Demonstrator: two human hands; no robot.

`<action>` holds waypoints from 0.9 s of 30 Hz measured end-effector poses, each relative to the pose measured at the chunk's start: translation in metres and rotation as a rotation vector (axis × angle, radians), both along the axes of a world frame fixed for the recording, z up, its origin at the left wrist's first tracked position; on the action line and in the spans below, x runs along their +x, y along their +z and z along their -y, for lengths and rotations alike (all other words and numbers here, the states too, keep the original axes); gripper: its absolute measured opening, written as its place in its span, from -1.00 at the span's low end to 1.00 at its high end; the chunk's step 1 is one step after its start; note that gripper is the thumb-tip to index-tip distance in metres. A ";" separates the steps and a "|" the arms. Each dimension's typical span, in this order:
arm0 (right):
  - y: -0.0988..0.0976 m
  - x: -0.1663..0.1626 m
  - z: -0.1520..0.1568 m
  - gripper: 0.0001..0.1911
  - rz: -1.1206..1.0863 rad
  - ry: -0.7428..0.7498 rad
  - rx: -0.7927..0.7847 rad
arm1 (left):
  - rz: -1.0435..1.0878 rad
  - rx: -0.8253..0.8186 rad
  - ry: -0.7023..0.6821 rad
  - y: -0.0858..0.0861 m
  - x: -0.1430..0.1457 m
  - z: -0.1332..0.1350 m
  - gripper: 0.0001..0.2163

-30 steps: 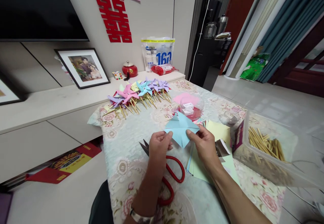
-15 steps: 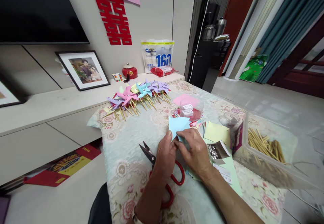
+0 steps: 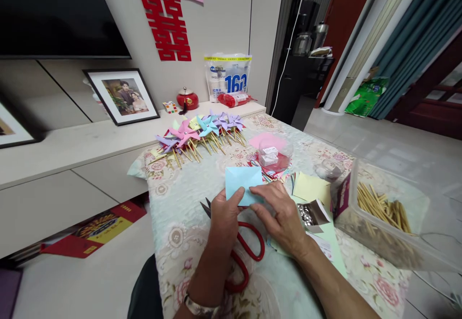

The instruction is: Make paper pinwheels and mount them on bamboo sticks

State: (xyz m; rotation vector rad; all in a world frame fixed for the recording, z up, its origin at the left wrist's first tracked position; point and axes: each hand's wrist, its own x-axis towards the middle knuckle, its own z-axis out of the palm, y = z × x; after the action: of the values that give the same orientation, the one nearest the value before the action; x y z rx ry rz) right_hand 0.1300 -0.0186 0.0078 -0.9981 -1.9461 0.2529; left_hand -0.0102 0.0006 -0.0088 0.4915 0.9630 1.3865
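"Left hand (image 3: 224, 209): what's it doing?"

"Pinching the light-blue paper (image 3: 243, 177), thumb laid over its near edge. The other fingers go out of sight underneath."

"And the right hand (image 3: 283, 213)?"

"Its index finger reaches over the sheet's near right part, with the thumb apart from it, just by the lower edge. Whether that fingertip touches, I cannot tell."

"Where's the paper, exactly?"

"In front of the person, above the flowered cloth (image 3: 202, 179). The red-handled scissors (image 3: 263, 247) lie nearer the body, partly hidden by the left hand."

"So which step is this?"

"Turning or creasing the sheet, I'd judge. The scissors lie unheld, and the paper pinwheels (image 3: 186, 133) rest well apart, toward the far side."

"What does the next move call for?"

"A steady left pinch, I'd say, and a light right fingertip finding one edge. Pressing hard could crumple the sheet."
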 end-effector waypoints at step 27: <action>-0.012 0.010 -0.013 -0.79 -0.047 0.105 -0.094 | -0.231 0.096 -0.024 -0.015 -0.009 -0.007 -0.72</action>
State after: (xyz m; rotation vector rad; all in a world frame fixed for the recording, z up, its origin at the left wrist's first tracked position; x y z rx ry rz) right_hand 0.1403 -0.0060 -0.0044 -0.9426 -1.9613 0.4276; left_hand -0.0192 0.0071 -0.0238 0.7455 1.0759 1.3788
